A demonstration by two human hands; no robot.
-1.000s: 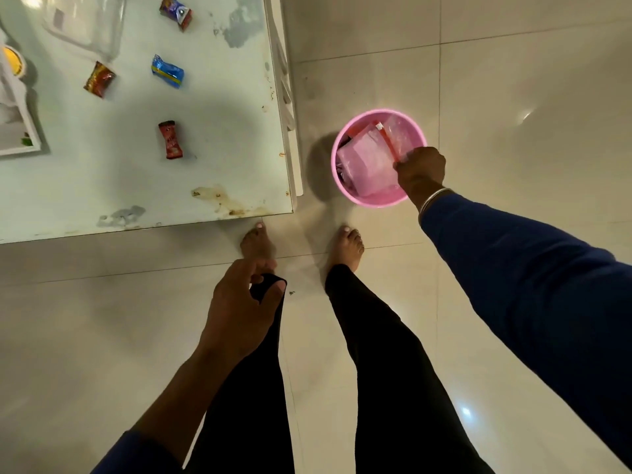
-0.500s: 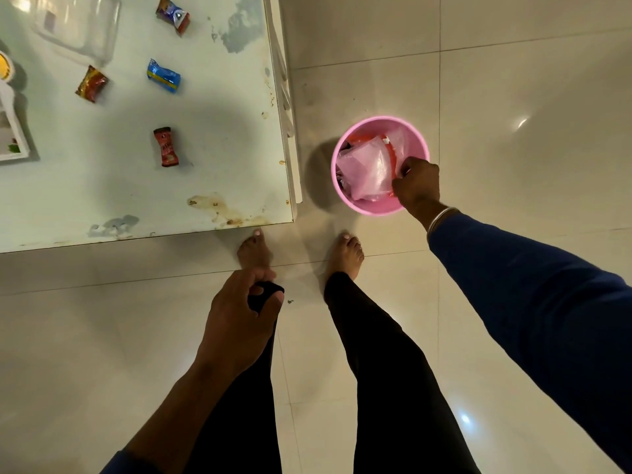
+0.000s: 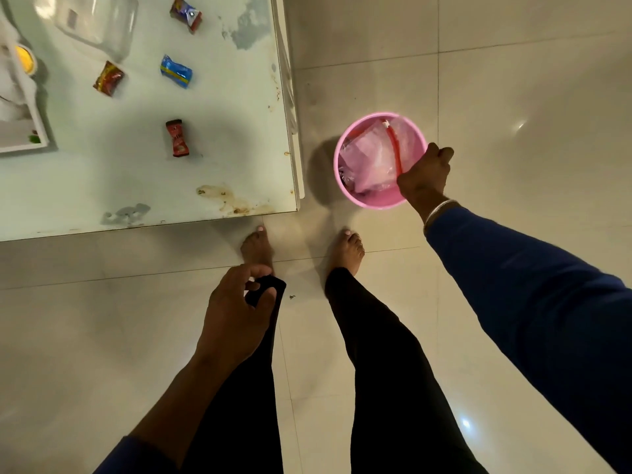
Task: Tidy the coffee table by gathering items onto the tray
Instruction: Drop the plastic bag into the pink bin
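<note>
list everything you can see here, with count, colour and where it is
coffee table: 1, pale glass top with stains, upper left
candy wrappers: 4 on the table; blue, red upright, red-brown, red and purple near the far edge
clear plastic container: 1, transparent, top left of the table
tray: 1, white, left edge of the table, mostly out of frame
yellow round thing: 1, by the tray, too cropped to identify
bin: 1, pink, on the floor right of the table, holding plastic bags
floor: beige tiles
feet: 2, bare, by the table corner
left hand: empty, over the left leg
right hand: closed at the bin rim
</note>
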